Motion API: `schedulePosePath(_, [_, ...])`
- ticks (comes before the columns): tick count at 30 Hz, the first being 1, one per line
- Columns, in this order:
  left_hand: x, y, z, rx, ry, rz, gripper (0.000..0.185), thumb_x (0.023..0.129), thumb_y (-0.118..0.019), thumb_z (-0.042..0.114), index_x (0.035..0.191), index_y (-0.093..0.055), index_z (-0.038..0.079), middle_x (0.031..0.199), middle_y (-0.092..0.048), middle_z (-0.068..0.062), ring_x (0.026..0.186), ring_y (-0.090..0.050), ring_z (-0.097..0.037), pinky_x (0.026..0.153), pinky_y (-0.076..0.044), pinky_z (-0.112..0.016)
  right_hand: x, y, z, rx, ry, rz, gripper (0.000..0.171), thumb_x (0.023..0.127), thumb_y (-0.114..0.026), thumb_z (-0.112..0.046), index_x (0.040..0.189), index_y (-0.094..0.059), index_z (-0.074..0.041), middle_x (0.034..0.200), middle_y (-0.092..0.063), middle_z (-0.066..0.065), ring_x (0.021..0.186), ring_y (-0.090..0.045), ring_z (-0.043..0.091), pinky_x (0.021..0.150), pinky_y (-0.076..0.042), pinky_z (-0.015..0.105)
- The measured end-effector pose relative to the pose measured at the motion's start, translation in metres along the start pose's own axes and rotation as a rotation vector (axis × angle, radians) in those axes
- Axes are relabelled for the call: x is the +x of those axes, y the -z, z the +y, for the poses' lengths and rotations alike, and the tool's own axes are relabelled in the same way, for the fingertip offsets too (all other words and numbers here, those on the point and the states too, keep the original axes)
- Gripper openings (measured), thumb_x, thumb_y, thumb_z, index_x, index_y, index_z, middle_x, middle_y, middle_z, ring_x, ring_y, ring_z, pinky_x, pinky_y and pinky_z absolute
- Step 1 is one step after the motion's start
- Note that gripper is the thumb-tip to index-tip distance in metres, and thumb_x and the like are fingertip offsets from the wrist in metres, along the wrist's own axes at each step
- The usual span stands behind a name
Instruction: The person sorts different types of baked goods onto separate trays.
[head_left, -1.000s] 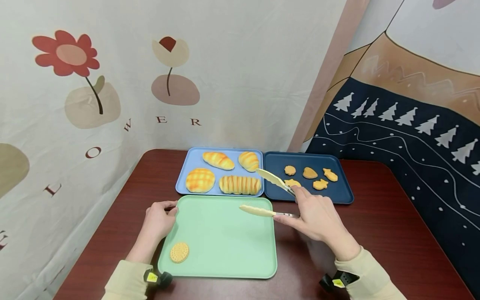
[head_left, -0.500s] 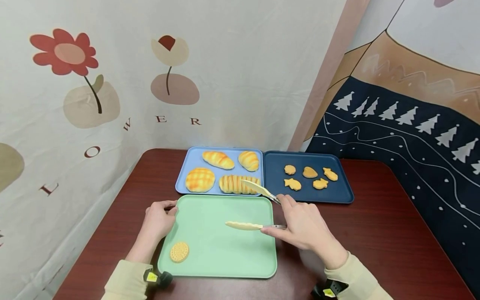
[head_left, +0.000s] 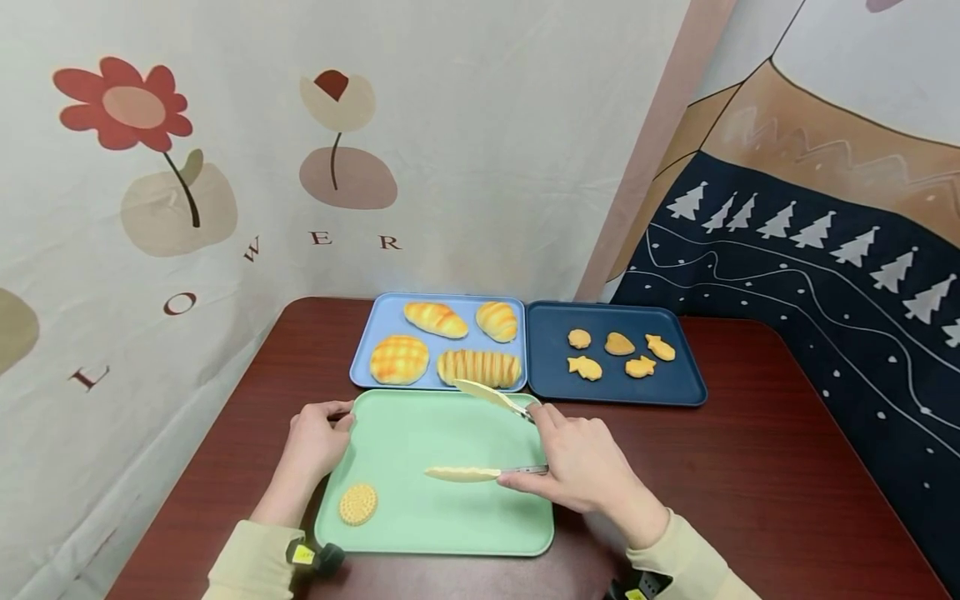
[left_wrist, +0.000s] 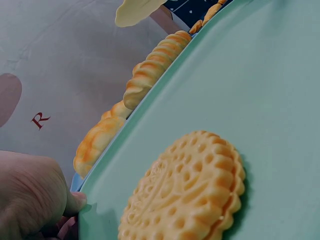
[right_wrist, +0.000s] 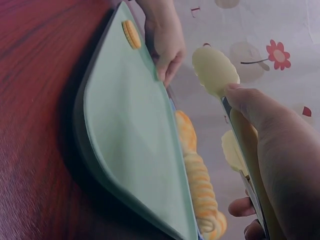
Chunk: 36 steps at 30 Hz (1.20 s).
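The right hand (head_left: 577, 467) grips a pair of tongs (head_left: 487, 433) by the handle end, fingers curled round both arms; the tongs stand spread wide, nothing between their cream tips. One tip hangs over the far edge of the green tray (head_left: 450, 508), just in front of the ridged loaf (head_left: 480, 367), and the other lies over the middle of that tray. In the right wrist view the thumb (right_wrist: 250, 100) presses along one arm of the tongs (right_wrist: 215, 70), with the second tip behind it. The left hand (head_left: 317, 442) holds the green tray at its far left corner, thumb on the rim and fingers curled at the edge; the left wrist view shows the thumb (left_wrist: 75, 202) against the rim of the tray (left_wrist: 260, 100). A round biscuit (head_left: 357, 504) lies flat near the tray's near left corner, just behind the left wrist and well apart from the tongs. The green tray sits at the near middle of the table (head_left: 750, 467). Behind it, touching side by side at the table's far edge, are a light blue tray (head_left: 382, 317) with four breads and a dark blue tray (head_left: 675, 387) with five small cookies (head_left: 619, 344).
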<state>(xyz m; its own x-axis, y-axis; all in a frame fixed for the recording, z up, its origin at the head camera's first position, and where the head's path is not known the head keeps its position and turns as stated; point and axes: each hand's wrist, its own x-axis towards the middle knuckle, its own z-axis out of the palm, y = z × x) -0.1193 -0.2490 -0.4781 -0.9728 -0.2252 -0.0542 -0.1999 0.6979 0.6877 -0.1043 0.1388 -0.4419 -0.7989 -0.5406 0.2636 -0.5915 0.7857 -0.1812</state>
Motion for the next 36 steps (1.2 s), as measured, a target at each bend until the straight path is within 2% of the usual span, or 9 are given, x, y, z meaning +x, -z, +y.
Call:
schedulePosePath(6, [0.0, 0.0, -0.001, -0.002, 0.008, -0.003, 0.034, 0.106, -0.062, 0.009, 0.136, -0.068, -0.006, 0.127, -0.069, -0.029, 0.115, -0.064, -0.043, 0.081, -0.057, -0.047, 0.001, -0.005, -0.009, 0.008, 0.012, -0.022, 0.094, 0.083, -0.055, -0.091, 0.131, -0.064, -0.01, 0.102, -0.068, -0.004, 0.061, -0.059, 0.01, 0.055, -0.046, 0.029])
schedulePosePath(13, [0.001, 0.0, -0.002, -0.005, 0.001, -0.005, 0.034, 0.106, -0.061, 0.009, 0.136, -0.068, -0.007, 0.128, -0.068, -0.029, 0.116, -0.063, -0.044, 0.082, -0.057, -0.048, 0.003, -0.016, -0.02, 0.003, 0.07, -0.035, 0.095, 0.085, -0.054, -0.091, 0.134, -0.063, -0.01, 0.104, -0.07, -0.003, 0.063, -0.064, 0.014, 0.054, -0.048, 0.03])
schedulePosePath(19, [0.001, 0.0, -0.001, -0.007, -0.003, -0.007, 0.034, 0.106, -0.061, 0.009, 0.135, -0.068, -0.007, 0.128, -0.068, -0.029, 0.115, -0.064, -0.044, 0.081, -0.057, -0.047, 0.006, -0.024, -0.028, -0.007, 0.115, -0.038, 0.094, 0.085, -0.054, -0.091, 0.13, -0.063, -0.009, 0.098, -0.067, -0.004, 0.056, -0.058, 0.011, 0.048, -0.043, 0.029])
schedulePosePath(26, [0.001, 0.001, -0.001, -0.003, -0.005, -0.006, 0.034, 0.106, -0.061, 0.009, 0.135, -0.069, -0.007, 0.128, -0.069, -0.029, 0.116, -0.064, -0.044, 0.082, -0.057, -0.048, 0.011, -0.032, -0.042, -0.025, 0.165, -0.059, 0.091, 0.086, -0.052, -0.09, 0.13, -0.062, -0.011, 0.095, -0.065, -0.005, 0.059, -0.059, 0.011, 0.049, -0.045, 0.029])
schedulePosePath(30, [0.0, 0.001, 0.0, -0.01, 0.0, -0.011, 0.034, 0.106, -0.061, 0.009, 0.136, -0.069, -0.006, 0.128, -0.069, -0.029, 0.113, -0.065, -0.043, 0.078, -0.057, -0.045, 0.013, -0.036, -0.049, -0.032, 0.193, -0.062, 0.09, 0.087, -0.053, -0.09, 0.128, -0.062, -0.011, 0.091, -0.063, -0.006, 0.056, -0.056, 0.009, 0.048, -0.041, 0.027])
schedulePosePath(36, [0.001, 0.001, 0.0, -0.002, 0.008, -0.011, 0.034, 0.106, -0.061, 0.01, 0.136, -0.068, -0.006, 0.13, -0.068, -0.029, 0.118, -0.062, -0.044, 0.083, -0.057, -0.049, 0.017, -0.04, -0.057, -0.053, 0.224, -0.076, 0.088, 0.087, -0.051, -0.09, 0.124, -0.062, -0.011, 0.085, -0.057, -0.008, 0.052, -0.049, 0.008, 0.045, -0.035, 0.025])
